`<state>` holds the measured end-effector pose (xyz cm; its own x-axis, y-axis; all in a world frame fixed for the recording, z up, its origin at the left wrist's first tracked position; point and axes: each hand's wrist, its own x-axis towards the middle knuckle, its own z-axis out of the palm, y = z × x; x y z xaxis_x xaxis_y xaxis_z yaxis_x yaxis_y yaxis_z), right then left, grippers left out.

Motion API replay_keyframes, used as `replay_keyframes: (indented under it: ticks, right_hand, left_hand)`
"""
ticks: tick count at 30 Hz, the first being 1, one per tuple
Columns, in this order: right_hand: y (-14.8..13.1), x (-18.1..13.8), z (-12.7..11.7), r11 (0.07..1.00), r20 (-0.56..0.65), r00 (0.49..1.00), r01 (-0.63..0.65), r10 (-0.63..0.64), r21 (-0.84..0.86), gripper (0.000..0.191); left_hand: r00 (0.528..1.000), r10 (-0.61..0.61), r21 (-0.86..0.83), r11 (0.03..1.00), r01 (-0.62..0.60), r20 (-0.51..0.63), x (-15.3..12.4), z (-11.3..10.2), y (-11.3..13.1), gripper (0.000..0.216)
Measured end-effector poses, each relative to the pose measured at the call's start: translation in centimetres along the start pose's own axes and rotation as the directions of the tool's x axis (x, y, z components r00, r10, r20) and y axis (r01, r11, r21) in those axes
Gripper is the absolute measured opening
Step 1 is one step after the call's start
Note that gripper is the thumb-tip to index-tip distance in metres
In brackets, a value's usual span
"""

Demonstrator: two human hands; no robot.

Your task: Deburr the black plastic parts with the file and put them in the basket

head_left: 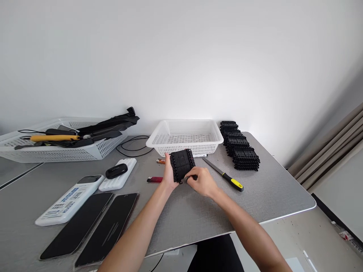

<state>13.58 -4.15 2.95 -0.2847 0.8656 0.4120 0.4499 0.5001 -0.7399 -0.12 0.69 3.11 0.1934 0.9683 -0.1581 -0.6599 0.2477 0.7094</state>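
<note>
My left hand (168, 174) grips a black plastic panel with toothed edges (182, 163), held tilted above the table in front of a white basket. The thumb lies along its left side. At the panel's lower right corner my right hand (202, 181) is closed in a pinch. A small dark piece shows at its fingertips, too hidden to name. To the right lies a file with a black and yellow handle (233, 181). Farther back stand several stacks of similar black toothed panels (245, 158).
A white mesh basket (184, 146) stands against the wall. Another basket (98, 150) at left holds black items and a yellow-handled tool (55, 138). Two phones (106, 230), white power banks (68, 200), a black case (116, 171), a cable (133, 155) and a red lighter (154, 179) lie nearby.
</note>
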Motion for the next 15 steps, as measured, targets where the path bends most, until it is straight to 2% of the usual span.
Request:
replay_keyframes:
  ticks: [3, 5, 10, 15]
  right_hand:
    - [0.0, 0.2, -0.4, 0.993, -0.288, 0.954, -0.055, 0.084, 0.106, 0.028]
    - [0.0, 0.3, -0.3, 0.988, -0.38, 0.919, -0.048, 0.102, 0.149, 0.03]
    - [0.1, 0.5, 0.4, 0.992, -0.413, 0.908, -0.014, 0.066, 0.127, 0.03]
    - [0.3, 0.6, 0.5, 0.995, -0.322, 0.946, 0.003, 0.031, 0.103, 0.032]
  left_hand:
    - [0.997, -0.058, 0.0, 0.998, 0.058, 0.057, -0.3, 0.3, -0.3, 0.079]
    - [0.992, -0.095, 0.005, 0.996, 0.095, 0.085, -0.4, 0.5, -0.8, 0.077]
    - [0.983, -0.172, 0.041, 0.985, 0.169, 0.071, -0.6, 0.9, -2.4, 0.071]
    - [0.975, -0.193, 0.051, 0.981, 0.189, 0.108, -0.6, 0.8, -3.1, 0.067]
